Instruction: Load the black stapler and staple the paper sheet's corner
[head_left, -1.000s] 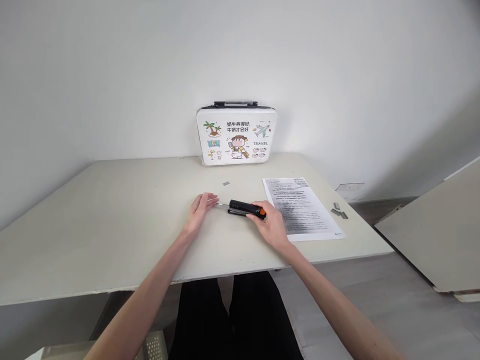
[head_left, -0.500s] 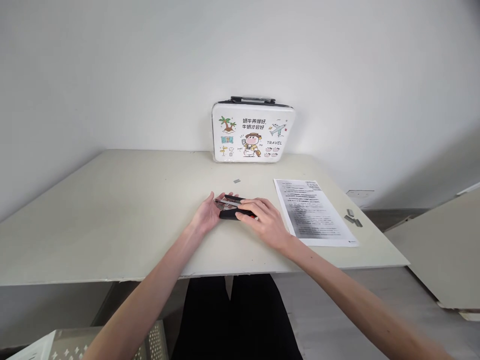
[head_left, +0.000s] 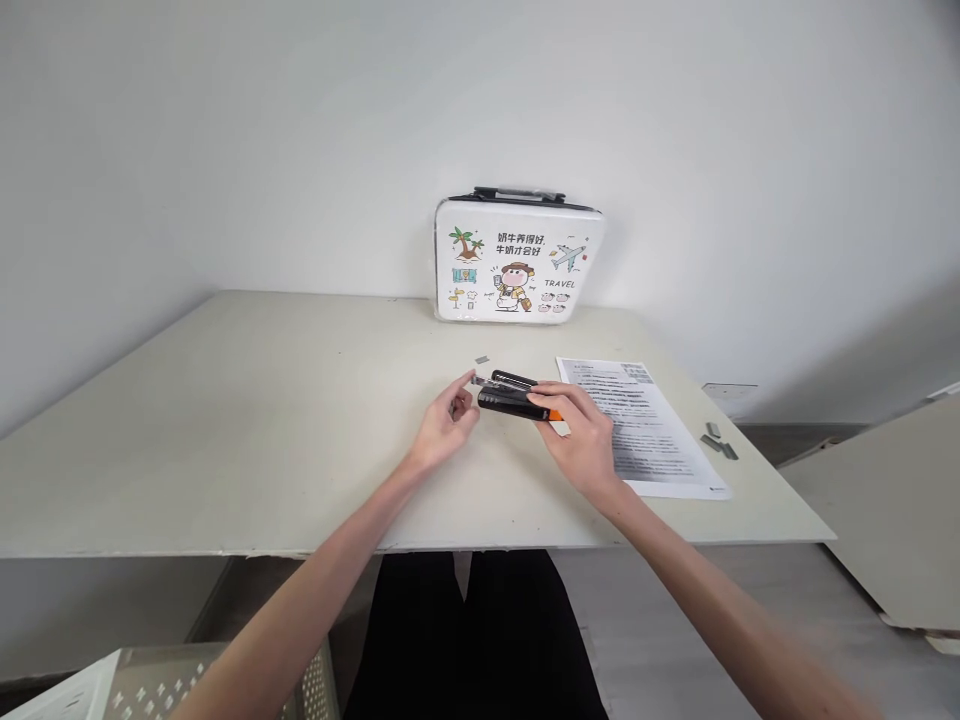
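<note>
A black stapler (head_left: pixel 506 402) with an orange part at its rear is held up over the table in my right hand (head_left: pixel 581 432), its fingers closed around the back end. The stapler is spread apart, so the metal staple channel shows between its black halves. At its front end is my left hand (head_left: pixel 442 425). The left index finger stretches out to the tip of the metal channel, and the other fingers are loosely curled. Whether something small sits among those curled fingers is hard to make out. Just beyond lies a small grey staple strip (head_left: pixel 482 359) on the table.
A printed sheet (head_left: pixel 652 430) lies to the right, partly under my right hand. Several grey staple strips (head_left: pixel 711 443) lie near the right edge of the white table (head_left: pixel 262 430). A white cartoon case (head_left: pixel 517 260) stands against the wall. A perforated basket (head_left: pixel 150 685) is below left.
My right hand has moved the stapler right and slightly up, away from the left palm. My left hand has turned from palm-up under the stapler to pointing its index finger at the tip.
</note>
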